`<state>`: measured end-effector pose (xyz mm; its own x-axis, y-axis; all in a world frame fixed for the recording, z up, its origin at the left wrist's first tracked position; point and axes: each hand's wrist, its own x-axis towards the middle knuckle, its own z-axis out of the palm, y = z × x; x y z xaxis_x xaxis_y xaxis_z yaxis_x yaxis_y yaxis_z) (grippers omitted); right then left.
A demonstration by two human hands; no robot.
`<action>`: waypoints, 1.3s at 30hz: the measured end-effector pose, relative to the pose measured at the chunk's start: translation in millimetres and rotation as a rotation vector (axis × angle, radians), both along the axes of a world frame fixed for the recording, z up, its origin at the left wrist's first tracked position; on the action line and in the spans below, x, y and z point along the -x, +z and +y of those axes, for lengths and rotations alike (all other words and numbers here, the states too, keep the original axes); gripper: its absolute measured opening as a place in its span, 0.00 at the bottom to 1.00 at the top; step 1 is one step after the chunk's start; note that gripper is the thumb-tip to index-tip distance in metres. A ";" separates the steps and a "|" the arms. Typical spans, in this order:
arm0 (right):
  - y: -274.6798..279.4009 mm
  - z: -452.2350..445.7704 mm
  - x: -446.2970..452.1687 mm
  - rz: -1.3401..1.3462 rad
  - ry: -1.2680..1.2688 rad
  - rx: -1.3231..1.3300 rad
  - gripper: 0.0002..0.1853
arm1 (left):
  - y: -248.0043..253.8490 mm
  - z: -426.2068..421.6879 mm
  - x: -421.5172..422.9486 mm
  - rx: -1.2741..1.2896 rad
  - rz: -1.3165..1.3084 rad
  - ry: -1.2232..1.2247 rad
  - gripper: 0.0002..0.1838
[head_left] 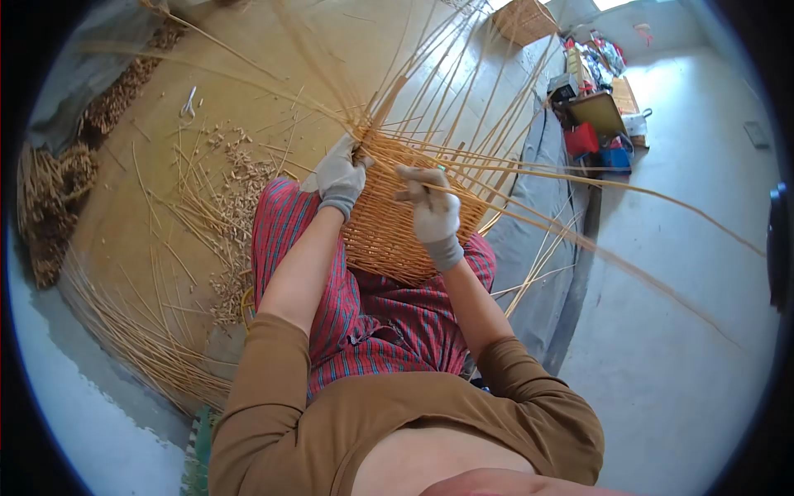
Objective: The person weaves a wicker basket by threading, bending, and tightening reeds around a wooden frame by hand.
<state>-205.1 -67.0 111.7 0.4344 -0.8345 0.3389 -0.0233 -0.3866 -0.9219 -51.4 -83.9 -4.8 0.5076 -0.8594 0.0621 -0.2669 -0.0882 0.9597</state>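
A woven wicker basket (385,227) rests on my lap, with many long loose rods (488,103) fanning out from its upper edge. My left hand (341,175), in a white glove with a grey cuff, is closed round the basket's upper left corner, where rods bunch together. Over the basket's right part is my right hand (432,207), gloved alike, with its fingers bent toward the rim and long rods passing close by. Whether a rod lies between those fingers is too small to tell.
Wood chips (240,178) and cut rods litter the floor on the left, near white-handled scissors (190,102). Bundled rods (58,190) stand at the far left. Another wicker basket (525,21) is at the top, and a red container (581,140) is upper right.
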 end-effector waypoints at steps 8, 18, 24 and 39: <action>-97.4 -74.0 57.7 -0.318 -0.498 -0.762 0.08 | -56.3 -28.7 -22.5 0.058 0.284 -0.109 0.32; -67.5 -108.2 42.7 -0.175 -0.375 -0.591 0.18 | 32.2 -32.2 -35.2 -0.341 0.003 -0.389 0.51; -34.3 -219.0 -27.5 0.628 -0.019 0.092 0.32 | -1.7 -39.7 -24.1 -0.441 0.050 -0.277 0.50; -70.6 -261.7 -92.5 1.019 -0.333 -0.218 0.27 | -32.8 -49.1 -16.7 -0.019 0.205 -0.074 0.54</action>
<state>-112.6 -328.6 41.1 0.1688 -0.9606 -0.2208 -0.8873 -0.0506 -0.4583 -34.7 -132.9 -37.6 0.4438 -0.8946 -0.0527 -0.0728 -0.0946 0.9929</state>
